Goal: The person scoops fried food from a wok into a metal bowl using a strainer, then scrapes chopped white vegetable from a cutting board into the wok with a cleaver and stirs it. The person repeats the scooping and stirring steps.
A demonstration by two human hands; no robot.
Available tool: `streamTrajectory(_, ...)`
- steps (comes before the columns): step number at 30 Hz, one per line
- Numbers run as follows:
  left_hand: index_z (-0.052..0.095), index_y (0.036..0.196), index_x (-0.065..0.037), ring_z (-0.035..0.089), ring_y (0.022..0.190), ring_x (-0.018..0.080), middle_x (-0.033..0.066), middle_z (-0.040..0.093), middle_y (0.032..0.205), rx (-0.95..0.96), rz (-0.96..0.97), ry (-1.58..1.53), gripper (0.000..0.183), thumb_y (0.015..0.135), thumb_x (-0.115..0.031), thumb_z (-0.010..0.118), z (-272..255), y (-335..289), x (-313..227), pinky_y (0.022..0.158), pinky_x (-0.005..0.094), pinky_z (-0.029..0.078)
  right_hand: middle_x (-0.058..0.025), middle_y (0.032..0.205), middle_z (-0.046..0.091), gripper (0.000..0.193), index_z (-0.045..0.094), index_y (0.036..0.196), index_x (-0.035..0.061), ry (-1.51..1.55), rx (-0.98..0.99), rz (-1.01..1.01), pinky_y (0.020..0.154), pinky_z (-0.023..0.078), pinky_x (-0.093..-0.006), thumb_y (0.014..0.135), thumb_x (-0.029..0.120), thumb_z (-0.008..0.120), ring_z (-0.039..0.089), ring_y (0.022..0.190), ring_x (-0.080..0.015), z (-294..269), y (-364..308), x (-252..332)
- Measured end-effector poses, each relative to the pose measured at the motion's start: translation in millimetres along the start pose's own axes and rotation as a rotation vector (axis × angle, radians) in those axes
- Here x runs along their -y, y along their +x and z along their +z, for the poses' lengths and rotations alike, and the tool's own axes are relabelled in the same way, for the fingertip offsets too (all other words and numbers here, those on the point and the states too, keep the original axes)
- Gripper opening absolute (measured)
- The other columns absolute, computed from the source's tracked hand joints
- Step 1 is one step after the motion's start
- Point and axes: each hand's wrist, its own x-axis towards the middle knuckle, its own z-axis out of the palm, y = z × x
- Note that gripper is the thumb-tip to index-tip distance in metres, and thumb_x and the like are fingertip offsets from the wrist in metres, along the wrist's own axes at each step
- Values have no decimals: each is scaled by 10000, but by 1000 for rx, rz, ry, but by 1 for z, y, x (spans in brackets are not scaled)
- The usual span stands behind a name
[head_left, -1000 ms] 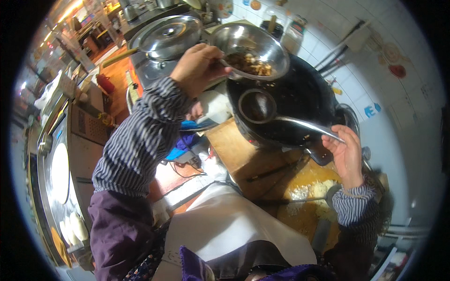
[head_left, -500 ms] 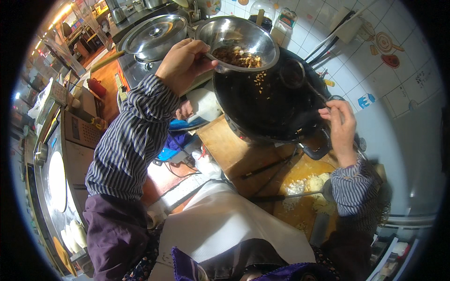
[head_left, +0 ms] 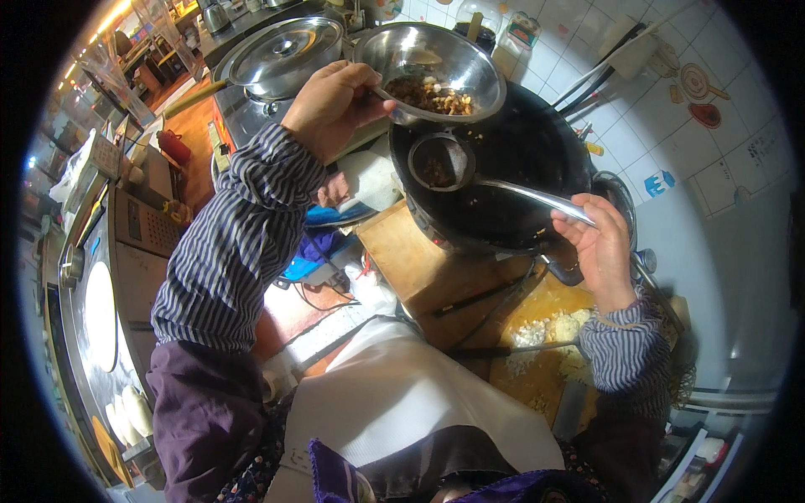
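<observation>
My left hand (head_left: 344, 96) is closed on the rim of a shiny metal mixing bowl (head_left: 470, 63), tilted over the far left side of a black wok (head_left: 537, 155). Brown and golden bits of food (head_left: 432, 96) lie in the bowl, gathered toward its lower edge. In my right hand (head_left: 597, 243) is the handle of a metal ladle (head_left: 524, 192). The ladle's round head hangs over the wok, just below the bowl, with some dark stuff in it. A few small golden crumbs dot the wok's dark inside.
A lidded steel pot (head_left: 289, 63) stands on the stove at far left. Nearer me, chopped white and pale yellow food (head_left: 549, 329) lies on a wooden board (head_left: 516, 381), with a dark-handled tool across it. A tiled wall (head_left: 620, 151) rises behind the wok.
The ladle has swung left from the wok's right side to below the bowl. Golden bits that were falling from the bowl no longer show in the air. The bowl has shifted slightly up.
</observation>
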Motion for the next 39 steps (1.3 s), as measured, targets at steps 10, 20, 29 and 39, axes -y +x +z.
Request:
streamTrajectory(10, 452, 837, 11, 488, 634, 125, 53, 409, 748, -8, -3, -36, 73, 871, -45, 485, -1, 1, 2, 632, 274, 566, -135, 890, 564, 158, 516, 944, -36, -407, -47, -305, 716, 525, -280, 911, 64, 399, 633, 816, -218, -38, 2, 20)
streamTrajectory(20, 455, 823, 4, 496, 614, 119, 44, 398, 732, 28, -11, -38, 69, 864, -40, 487, 0, 2, 4, 630, 266, 571, -115, 885, 549, 177, 514, 936, -24, -475, 74, -257, 727, 527, -301, 931, 82, 372, 627, 815, -198, -36, -19, 18)
streamTrajectory(29, 481, 794, -14, 510, 668, 118, 52, 464, 768, 15, -20, -13, 101, 881, -65, 481, 0, -1, 2, 614, 217, 525, -166, 887, 583, 167, 500, 940, -18, -64, 70, -2, 700, 546, -314, 882, 111, 410, 639, 773, -234, -37, -25, 8)
streamTrajectory(39, 472, 842, -5, 531, 680, 131, 68, 469, 780, -8, -9, 109, 76, 862, -74, 498, 4, -2, 2, 631, 243, 543, -160, 901, 576, 233, 485, 997, -37, -78, -123, -170, 743, 520, -302, 889, 158, 415, 616, 811, -227, -51, -32, 41)
